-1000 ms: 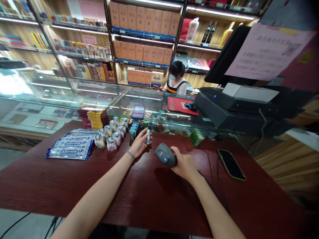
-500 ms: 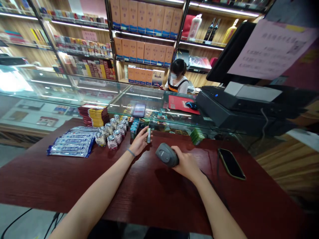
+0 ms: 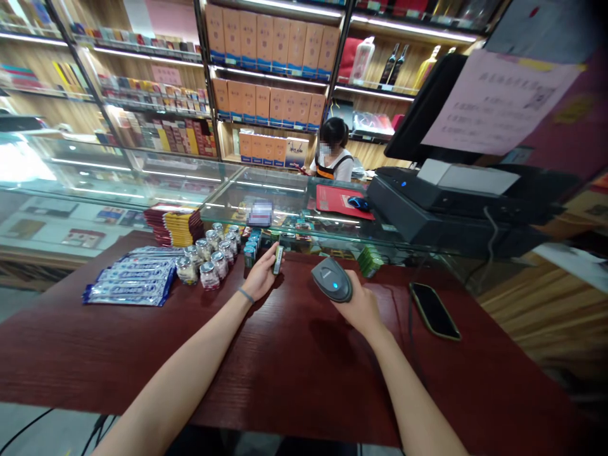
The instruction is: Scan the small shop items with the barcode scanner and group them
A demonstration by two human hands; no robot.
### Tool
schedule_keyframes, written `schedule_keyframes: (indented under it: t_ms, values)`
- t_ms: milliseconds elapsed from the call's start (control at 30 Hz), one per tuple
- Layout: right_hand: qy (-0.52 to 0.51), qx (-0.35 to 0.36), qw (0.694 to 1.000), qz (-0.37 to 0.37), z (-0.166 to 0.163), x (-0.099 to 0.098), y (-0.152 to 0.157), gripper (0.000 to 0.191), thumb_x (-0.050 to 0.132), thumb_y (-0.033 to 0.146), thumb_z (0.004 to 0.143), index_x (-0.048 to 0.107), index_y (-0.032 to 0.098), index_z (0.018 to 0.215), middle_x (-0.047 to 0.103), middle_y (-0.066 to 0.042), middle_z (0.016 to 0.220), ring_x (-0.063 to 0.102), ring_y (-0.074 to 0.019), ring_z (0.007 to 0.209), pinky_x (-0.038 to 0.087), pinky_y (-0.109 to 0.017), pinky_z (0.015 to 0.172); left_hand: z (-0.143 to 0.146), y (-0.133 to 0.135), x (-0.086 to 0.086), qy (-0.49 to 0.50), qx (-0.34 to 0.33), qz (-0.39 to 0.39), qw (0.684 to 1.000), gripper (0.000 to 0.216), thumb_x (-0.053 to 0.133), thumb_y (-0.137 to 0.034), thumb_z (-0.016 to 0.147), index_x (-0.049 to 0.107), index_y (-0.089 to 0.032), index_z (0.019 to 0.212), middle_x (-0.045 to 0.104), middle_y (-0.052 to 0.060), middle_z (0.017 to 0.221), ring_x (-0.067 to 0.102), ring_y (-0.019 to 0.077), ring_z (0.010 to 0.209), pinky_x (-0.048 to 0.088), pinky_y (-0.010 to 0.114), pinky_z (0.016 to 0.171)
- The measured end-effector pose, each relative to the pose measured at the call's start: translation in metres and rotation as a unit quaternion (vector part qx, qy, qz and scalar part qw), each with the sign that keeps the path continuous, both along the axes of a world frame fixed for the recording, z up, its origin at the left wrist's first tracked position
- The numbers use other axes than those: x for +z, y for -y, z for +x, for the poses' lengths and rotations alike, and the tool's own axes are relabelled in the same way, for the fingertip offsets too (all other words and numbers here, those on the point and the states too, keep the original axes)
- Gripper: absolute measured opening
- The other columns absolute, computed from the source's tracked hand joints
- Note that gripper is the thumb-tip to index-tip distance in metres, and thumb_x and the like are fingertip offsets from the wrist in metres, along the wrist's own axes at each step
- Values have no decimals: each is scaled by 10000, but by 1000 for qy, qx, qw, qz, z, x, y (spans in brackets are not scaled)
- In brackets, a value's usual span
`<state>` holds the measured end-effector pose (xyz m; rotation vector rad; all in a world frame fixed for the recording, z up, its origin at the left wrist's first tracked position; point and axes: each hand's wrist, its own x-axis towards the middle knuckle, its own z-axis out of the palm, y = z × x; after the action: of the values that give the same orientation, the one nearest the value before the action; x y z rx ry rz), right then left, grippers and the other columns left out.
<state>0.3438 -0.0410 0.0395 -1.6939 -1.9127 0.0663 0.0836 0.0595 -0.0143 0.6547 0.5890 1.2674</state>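
Observation:
My left hand [image 3: 260,274] is closed on a small green-and-white pack [image 3: 277,259], held upright just above the dark red counter [image 3: 294,361]. It hovers beside a row of similar small packs [image 3: 251,248] and several little glass jars [image 3: 209,256]. My right hand [image 3: 360,306] grips a grey barcode scanner [image 3: 332,279] with a blue light on its head, raised to the right of the pack. The scanner's cable runs back along my right arm.
Blue-and-white wrapped packs [image 3: 130,280] and a stack of red and yellow bars [image 3: 175,225] lie at the left. A phone [image 3: 434,310] rests face up at the right, by a black till and monitor [image 3: 456,202]. A glass showcase [image 3: 156,183] runs behind; a person [image 3: 331,152] sits beyond it.
My right hand has lifted the scanner up and to the right, its blue light showing again. My left hand has tipped the pack slightly and stayed near the row of packs.

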Motion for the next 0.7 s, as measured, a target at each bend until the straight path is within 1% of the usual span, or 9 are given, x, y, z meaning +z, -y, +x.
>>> schedule_keyframes:
  t_ms: [100,200,333,433,567,633,700]
  values:
    - [-27,0,1000,-8,1,2,0,392,673,344,789,546,265,1151,779,-37,833,776,-318,787,468,-282,602,1,2,3,-8,11,26,1000,595,762,-182,825,592,-277,1387,697,42,1179,657,130,955,544,229,785]
    - [-53,-1,999,-9,3,3,0,338,671,364,802,548,267,1101,773,-35,827,775,-322,812,477,-286,622,2,4,4,-29,24,34,999,631,803,-199,787,587,-280,1375,696,39,1163,666,145,960,564,269,806]
    - [-89,-17,996,3,8,3,-2,364,697,373,776,548,276,1093,770,-28,821,774,-315,816,489,-285,626,5,6,5,-72,49,36,996,546,866,-221,708,669,-201,1217,706,60,1136,669,147,942,544,242,784]
    - [-121,-38,992,24,14,3,-4,380,687,357,758,553,267,1101,779,-54,854,772,-321,835,520,-314,662,9,11,5,-122,66,51,989,497,887,-268,678,686,-166,1121,720,77,1099,676,175,949,542,270,801]
    - [-170,-71,980,69,26,4,-8,410,668,373,773,578,240,1150,788,-102,940,762,-314,911,558,-362,753,16,17,7,-186,88,90,975,497,891,-307,662,671,-180,1089,733,74,1069,687,206,977,543,331,874]
    - [-190,-93,973,90,35,5,-10,401,663,404,793,596,238,1152,787,-99,930,760,-306,913,566,-364,750,22,19,8,-203,97,119,967,487,889,-306,661,663,-182,1074,737,73,1053,688,216,999,533,355,926]
    - [-195,-122,967,107,46,7,-11,431,652,435,819,594,228,1192,782,-96,899,762,-302,876,567,-355,710,30,19,8,-216,105,139,961,479,881,-305,666,652,-187,1070,737,67,1042,690,220,999,530,368,940]
